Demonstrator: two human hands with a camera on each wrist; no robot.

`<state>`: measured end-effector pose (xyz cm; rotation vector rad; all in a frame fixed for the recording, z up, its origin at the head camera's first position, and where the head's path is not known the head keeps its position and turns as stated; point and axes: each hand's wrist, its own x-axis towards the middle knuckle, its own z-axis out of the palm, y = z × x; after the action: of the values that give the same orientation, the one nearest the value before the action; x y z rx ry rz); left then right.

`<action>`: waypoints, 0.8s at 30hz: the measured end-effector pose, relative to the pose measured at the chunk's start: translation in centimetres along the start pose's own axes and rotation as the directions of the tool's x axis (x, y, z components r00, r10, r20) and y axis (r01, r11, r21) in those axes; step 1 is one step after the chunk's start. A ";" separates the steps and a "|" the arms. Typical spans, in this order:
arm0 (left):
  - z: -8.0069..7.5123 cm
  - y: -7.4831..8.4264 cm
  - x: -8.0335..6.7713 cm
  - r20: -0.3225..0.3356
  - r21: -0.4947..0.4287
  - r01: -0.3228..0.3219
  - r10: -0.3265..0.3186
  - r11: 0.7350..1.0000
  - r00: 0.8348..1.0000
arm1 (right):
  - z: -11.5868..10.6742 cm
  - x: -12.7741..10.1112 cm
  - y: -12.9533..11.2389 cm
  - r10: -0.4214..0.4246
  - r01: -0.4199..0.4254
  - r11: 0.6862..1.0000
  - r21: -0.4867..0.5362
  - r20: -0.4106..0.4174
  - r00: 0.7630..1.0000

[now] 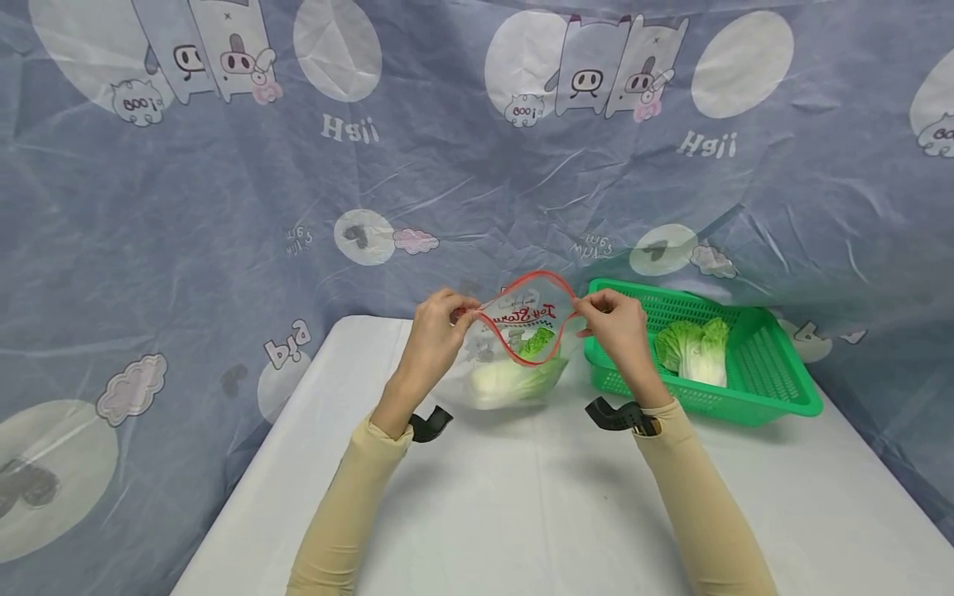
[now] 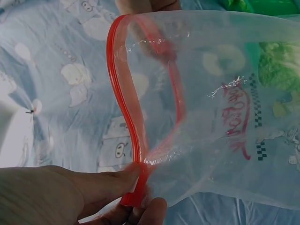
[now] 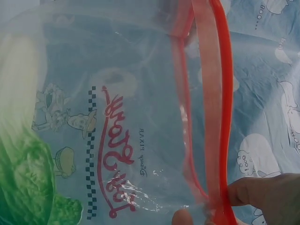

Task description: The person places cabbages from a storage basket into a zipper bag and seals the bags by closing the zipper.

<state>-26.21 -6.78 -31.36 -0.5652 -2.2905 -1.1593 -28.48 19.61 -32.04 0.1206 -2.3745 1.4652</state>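
A clear zip bag (image 1: 522,310) with a red zip edge hangs above the table, its mouth spread wide. Inside it lies a napa cabbage (image 1: 510,382), white stem to the left and green leaves to the right. My left hand (image 1: 438,324) pinches the left end of the red edge; in the left wrist view the thumb and fingers (image 2: 154,212) clasp that corner. The opposite end is pinched by my right hand (image 1: 620,329). The right wrist view shows red lettering and cartoon prints on the bag, with the cabbage leaves (image 3: 26,164) behind the plastic.
A green plastic basket (image 1: 775,404) stands at the back right of the white table (image 1: 492,513), holding another napa cabbage (image 1: 702,358). Behind the table hangs a blue-grey printed curtain (image 1: 462,165). Black straps (image 1: 431,424) circle both wrists.
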 end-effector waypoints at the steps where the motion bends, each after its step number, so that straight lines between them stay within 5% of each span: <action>1: -0.1 -0.1 0.0 -0.001 0.002 0.004 -0.004 1.000 1.000 | 0.1 0.1 -0.1 0.003 -0.003 1.000 0.003 0.002 1.000; 10: -2.8 -1.6 0.4 -0.143 0.021 0.109 -0.105 0.994 0.984 | 2.3 1.4 -1.0 0.035 -0.034 0.999 -0.017 0.060 0.998; 16: -5.0 -2.5 0.3 -0.332 0.072 0.199 -0.165 0.977 0.929 | 6.3 3.0 -1.6 -0.014 -0.001 0.994 0.109 0.135 0.991; 20: -5.9 -1.7 -0.1 -0.403 0.120 0.237 -0.171 0.964 0.899 | 8.7 3.9 -1.7 -0.052 0.020 0.981 0.191 0.166 0.985; 24: -6.3 0.5 -1.4 -0.330 0.236 0.269 -0.184 0.934 0.926 | 10.3 4.2 -0.4 -0.076 0.028 0.973 0.229 0.201 0.977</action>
<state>-23.28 -11.87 -28.71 -0.0079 -2.2321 -0.9250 -34.86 10.78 -34.50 0.4092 -2.3322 1.7698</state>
